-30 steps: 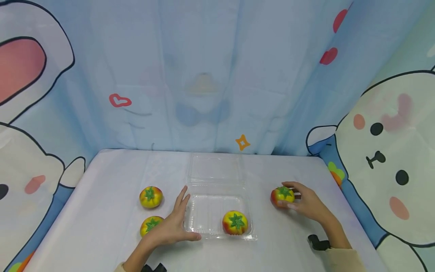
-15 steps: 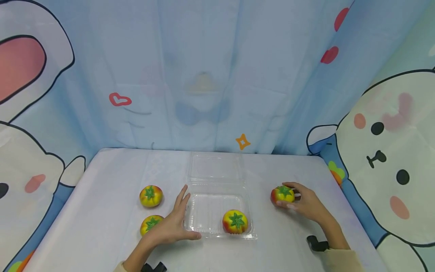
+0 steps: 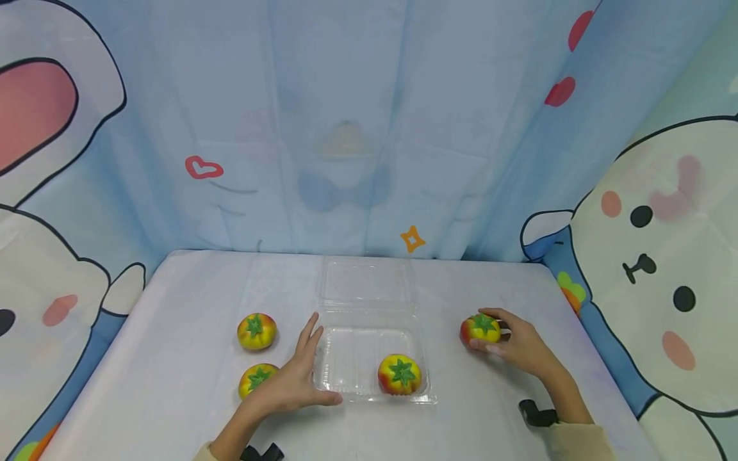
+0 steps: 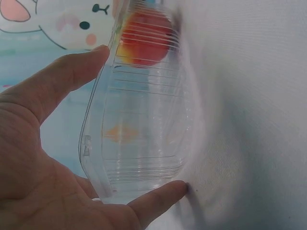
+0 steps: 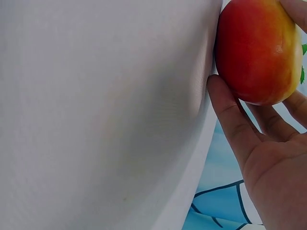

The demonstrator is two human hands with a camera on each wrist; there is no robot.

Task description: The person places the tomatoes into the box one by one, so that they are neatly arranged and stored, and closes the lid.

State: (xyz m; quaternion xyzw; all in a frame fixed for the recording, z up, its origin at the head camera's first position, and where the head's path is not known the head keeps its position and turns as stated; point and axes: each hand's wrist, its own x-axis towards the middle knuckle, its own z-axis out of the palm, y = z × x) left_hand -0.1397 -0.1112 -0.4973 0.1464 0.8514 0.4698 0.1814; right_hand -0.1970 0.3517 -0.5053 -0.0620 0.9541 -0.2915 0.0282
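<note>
In the head view my right hand [image 3: 516, 342] grips a red-and-yellow tomato [image 3: 483, 328] with a green star-shaped top, on the right side of the table. The right wrist view shows the thumb and fingers around that tomato [image 5: 256, 52], near the cloth. My left hand [image 3: 294, 385] is spread along the left side of a clear plastic box [image 3: 346, 365], its thumb at the box's near corner. Up close, the thumb touches the box rim [image 4: 91, 115]. One tomato [image 3: 400, 374] sits inside the box at its right.
Left of the box lie two more tomatoes, a farther one [image 3: 256, 331] and a nearer one [image 3: 254, 379] partly hidden by my left hand. The box's clear lid [image 3: 366, 282] lies open behind it. A white cloth covers the table [image 3: 196, 307]; a blue cartoon curtain [image 3: 346, 128] hangs behind.
</note>
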